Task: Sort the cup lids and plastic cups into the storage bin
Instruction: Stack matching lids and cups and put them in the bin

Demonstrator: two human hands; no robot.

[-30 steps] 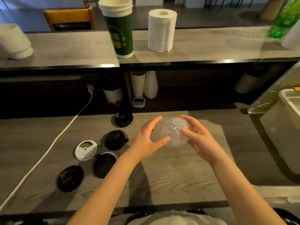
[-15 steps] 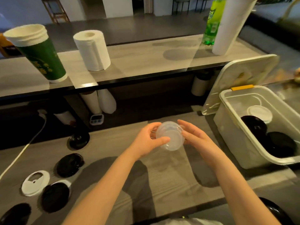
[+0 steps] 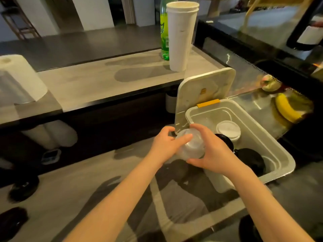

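A clear plastic cup (image 3: 189, 147) is held between both hands at the near left corner of the white storage bin (image 3: 283, 155). My left hand (image 3: 164, 145) grips its left side with thumb across the front. My right hand (image 3: 213, 151) curls round its right side and partly hides the bin's inside. In the bin lie a white lid (image 3: 228, 130) and two black lids (image 3: 250, 158). The bin's lid (image 3: 204, 91) stands open behind it. Two black lids (image 3: 23, 188) lie on the counter at the far left.
On the raised shelf stand a tall stack of white paper cups (image 3: 180, 35), a green bottle (image 3: 164, 32) and a paper towel roll (image 3: 19, 79). A banana (image 3: 286, 107) lies behind glass to the right. Cups are stored under the shelf.
The view has swung right. Both hands carried the clear cup rightward to the bin's edge; the lids on the counter slid to the far left of the view.
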